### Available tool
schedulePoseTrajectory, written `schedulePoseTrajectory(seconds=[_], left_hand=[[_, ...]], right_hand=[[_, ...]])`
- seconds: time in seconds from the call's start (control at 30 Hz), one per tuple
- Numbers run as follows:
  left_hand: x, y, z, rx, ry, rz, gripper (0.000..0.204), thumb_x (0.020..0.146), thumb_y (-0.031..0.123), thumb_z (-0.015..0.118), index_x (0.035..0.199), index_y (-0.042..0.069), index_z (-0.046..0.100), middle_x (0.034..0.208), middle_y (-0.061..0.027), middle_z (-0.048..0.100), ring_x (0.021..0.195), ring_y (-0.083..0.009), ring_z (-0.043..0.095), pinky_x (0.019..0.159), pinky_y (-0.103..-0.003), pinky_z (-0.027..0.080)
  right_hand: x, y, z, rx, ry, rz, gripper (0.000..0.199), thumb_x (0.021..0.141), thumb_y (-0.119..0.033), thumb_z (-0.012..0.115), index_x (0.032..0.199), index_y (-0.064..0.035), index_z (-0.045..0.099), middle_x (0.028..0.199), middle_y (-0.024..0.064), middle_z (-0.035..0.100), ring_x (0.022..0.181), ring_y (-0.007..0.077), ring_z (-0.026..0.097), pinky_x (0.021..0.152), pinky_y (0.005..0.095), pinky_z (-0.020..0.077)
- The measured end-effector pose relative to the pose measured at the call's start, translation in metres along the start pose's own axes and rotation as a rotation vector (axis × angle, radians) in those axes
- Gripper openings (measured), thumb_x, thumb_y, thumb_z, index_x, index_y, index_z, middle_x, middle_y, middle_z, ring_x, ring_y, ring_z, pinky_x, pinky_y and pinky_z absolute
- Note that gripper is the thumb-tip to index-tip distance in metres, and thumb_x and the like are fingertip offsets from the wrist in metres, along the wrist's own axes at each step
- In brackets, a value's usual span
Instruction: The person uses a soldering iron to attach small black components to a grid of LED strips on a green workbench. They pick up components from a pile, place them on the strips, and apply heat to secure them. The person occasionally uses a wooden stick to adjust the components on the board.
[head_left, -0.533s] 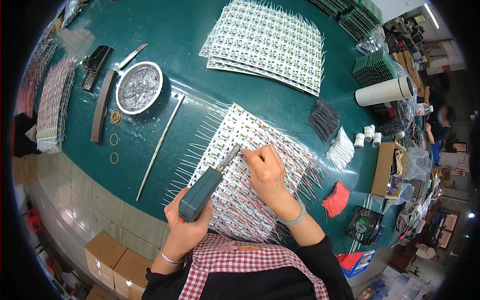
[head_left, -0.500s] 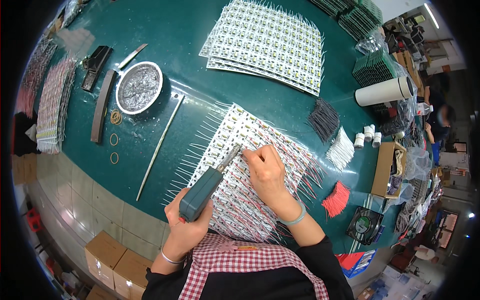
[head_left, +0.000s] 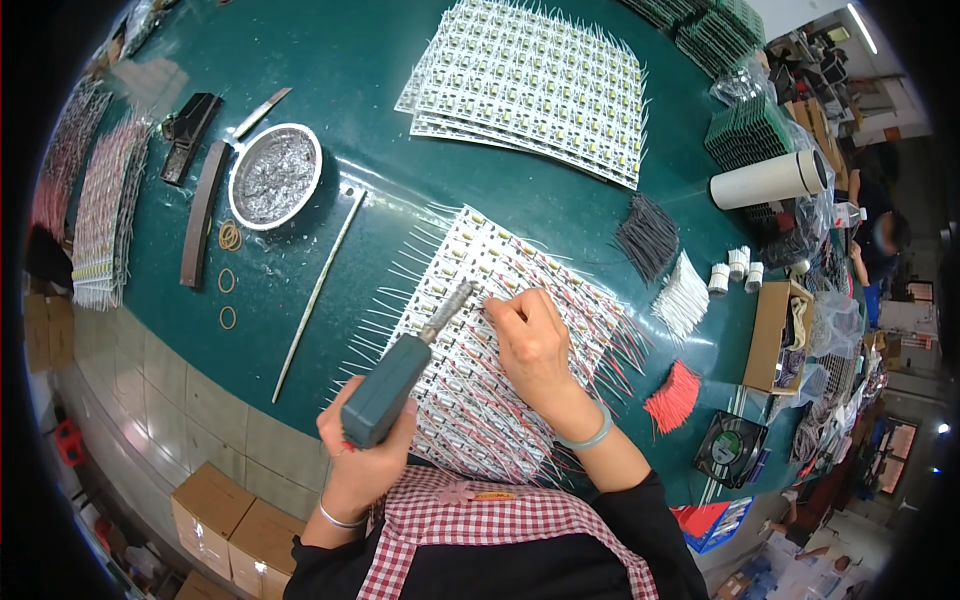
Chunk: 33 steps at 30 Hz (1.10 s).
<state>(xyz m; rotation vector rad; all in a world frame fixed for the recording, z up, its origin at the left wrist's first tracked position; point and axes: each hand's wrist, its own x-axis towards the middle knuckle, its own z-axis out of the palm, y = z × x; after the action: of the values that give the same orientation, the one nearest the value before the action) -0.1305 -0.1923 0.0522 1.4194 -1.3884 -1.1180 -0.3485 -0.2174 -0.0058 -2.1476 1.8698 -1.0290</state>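
My left hand (head_left: 365, 440) is wrapped round the dark green handle of a soldering gun (head_left: 385, 390). Its metal tip points up and right, over the circuit board panel (head_left: 445, 265) in front of me. Thin white wires stick out along the panel's left edge, and many red and white wires trail over its right side. Just right of the tip, my right hand (head_left: 532, 335) is closed in a pinch low over the panel. What its fingertips hold is too small to make out.
A white bowl (head_left: 275, 176) of silvery scraps, a thin rod (head_left: 320, 295) and rubber bands (head_left: 228, 280) lie left. More wired panels (head_left: 530, 85) are stacked at the back. Black (head_left: 646, 238), white (head_left: 682, 298) and red wire bundles (head_left: 673, 398), a fan (head_left: 730, 449) and a tumbler (head_left: 768, 181) stand right.
The soldering gun in my left hand has drawn back slightly to the lower left, its tip moving away from my right fingertips. My right hand stays in nearly the same place.
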Motion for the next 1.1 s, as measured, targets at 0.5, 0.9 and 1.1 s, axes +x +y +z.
schedulePoseTrajectory(seconds=[0.5,0.9,1.1], left_hand=[[0.065,0.009,-0.056,-0.135,0.401,0.003,0.027,0.082,-0.004,0.071,0.109,-0.006,0.066,0.09,-0.009,0.068,0.056,-0.0082,0.054,0.048,-0.022,0.039],[0.008,-0.005,-0.028,-0.144,0.187,-0.207,0.031,0.079,-0.005,0.074,0.109,-0.005,0.068,0.094,-0.0078,0.07,0.07,-0.0095,0.061,0.06,-0.023,0.048],[-0.012,0.0,-0.024,-0.121,-0.033,-0.262,0.024,0.078,-0.001,0.079,0.1,-0.005,0.07,0.09,-0.0064,0.072,0.077,-0.0098,0.064,0.068,-0.026,0.051]], right_hand=[[0.001,-0.001,0.001,0.004,0.029,-0.008,0.025,0.071,0.008,0.066,0.094,-0.0026,0.068,0.079,0.0085,0.05,0.073,0.0245,0.054,0.058,0.0365,0.0457],[-0.003,-0.014,-0.025,0.045,0.141,-0.027,0.028,0.072,0.009,0.072,0.096,-0.0039,0.069,0.077,0.0068,0.054,0.071,0.0246,0.054,0.058,0.0362,0.0429],[-0.012,-0.009,-0.004,0.099,0.038,-0.013,0.025,0.075,0.007,0.072,0.098,-0.003,0.067,0.079,0.0082,0.054,0.073,0.0261,0.054,0.061,0.037,0.0448]])
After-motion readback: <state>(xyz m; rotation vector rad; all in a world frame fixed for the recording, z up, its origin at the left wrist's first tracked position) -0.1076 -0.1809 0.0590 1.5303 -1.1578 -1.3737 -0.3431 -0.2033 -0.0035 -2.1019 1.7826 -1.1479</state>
